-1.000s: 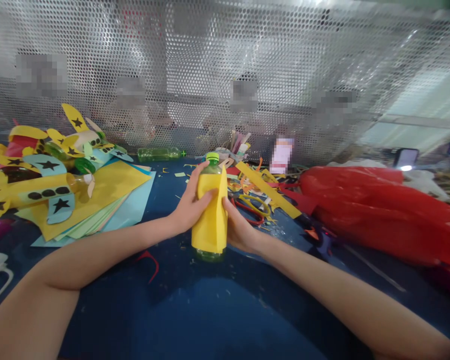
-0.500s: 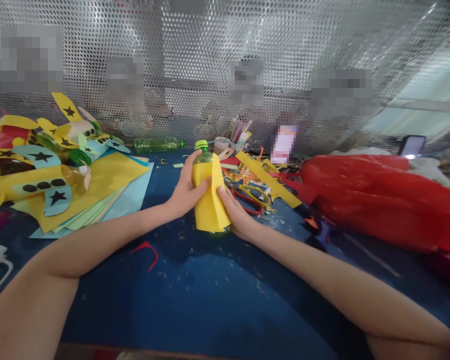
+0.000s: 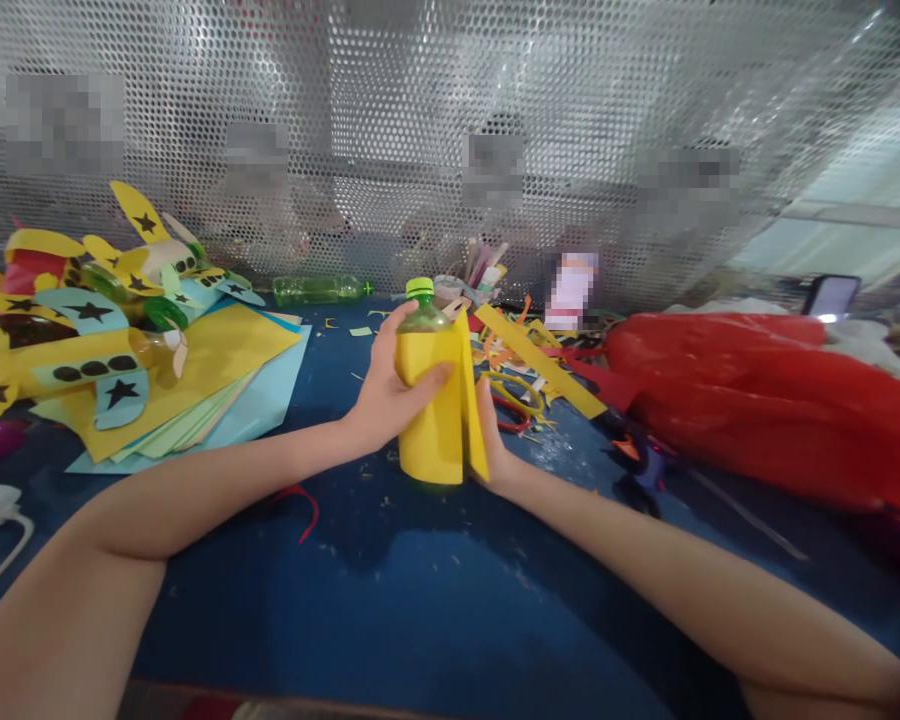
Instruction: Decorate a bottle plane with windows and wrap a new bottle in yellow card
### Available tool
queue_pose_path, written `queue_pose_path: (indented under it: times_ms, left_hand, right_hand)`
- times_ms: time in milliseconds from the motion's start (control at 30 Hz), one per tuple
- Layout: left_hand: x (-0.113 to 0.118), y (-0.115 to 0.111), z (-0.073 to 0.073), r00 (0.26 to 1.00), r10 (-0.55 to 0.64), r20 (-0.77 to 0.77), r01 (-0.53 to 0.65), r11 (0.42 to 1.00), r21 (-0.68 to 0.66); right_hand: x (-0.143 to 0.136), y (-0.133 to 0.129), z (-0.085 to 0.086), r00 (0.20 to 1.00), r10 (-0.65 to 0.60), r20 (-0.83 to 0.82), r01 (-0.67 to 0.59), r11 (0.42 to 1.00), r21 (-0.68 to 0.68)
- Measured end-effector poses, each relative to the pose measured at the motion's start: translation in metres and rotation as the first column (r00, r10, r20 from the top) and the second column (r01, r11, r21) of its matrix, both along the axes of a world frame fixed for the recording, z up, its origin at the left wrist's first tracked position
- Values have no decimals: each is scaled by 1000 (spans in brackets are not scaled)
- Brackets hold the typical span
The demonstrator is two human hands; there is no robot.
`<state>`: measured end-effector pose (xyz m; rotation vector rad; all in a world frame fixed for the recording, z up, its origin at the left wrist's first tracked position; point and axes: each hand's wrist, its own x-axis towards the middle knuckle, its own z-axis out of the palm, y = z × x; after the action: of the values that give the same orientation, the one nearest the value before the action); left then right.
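A green plastic bottle (image 3: 424, 318) with a light green cap is upright before me, wrapped in a sheet of yellow paper (image 3: 431, 430). My left hand (image 3: 394, 390) grips it from the left, thumb pressed across the paper's front. On the other side, my right hand (image 3: 495, 440) is at the loose edge of the sheet, which sticks out from the bottle like a flap. The right fingers are partly hidden behind that flap. Behind the right hand lie scissors with red and yellow handles (image 3: 521, 393).
Bottle planes with paper wings (image 3: 94, 370) sit on coloured sheets (image 3: 262, 385) at the left. A green bottle (image 3: 319, 290) lies at the back. Paper scraps, a yellow strip (image 3: 536, 358) and a red plastic bag (image 3: 750, 400) are at the right. A red scrap (image 3: 311, 510) lies in front.
The paper's loose edge has swung away from the bottle to the right, with my right hand. The bottle has turned more upright and come slightly right and nearer, still in my left hand.
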<state>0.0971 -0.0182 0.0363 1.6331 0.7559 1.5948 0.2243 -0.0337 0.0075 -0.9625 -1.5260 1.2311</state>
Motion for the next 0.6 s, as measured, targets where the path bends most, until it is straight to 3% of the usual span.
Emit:
queue_pose_path:
  times_ms: [100,167,367,467,600]
  left_hand:
    - [0,0,0,1000,-7,17,7,1000,9]
    - [0,2,-2,999,25,26,-25,999,20]
    - [1,4,-12,995,45,94,-41,998,-40]
    - [1,3,-17,998,55,40,-55,998,11]
    - [2,-1,-23,995,92,-37,-93,995,-36]
  right_hand:
    - [0,0,-4,973,70,-221,-90,992,-85]
    - [0,0,-10,960,94,-265,-117,991,-72]
    - [3,-2,-21,989,86,-121,-84,996,23]
    - [4,-1,-21,996,56,-70,-53,998,32]
    - [5,2,-21,998,33,-59,-31,999,33]
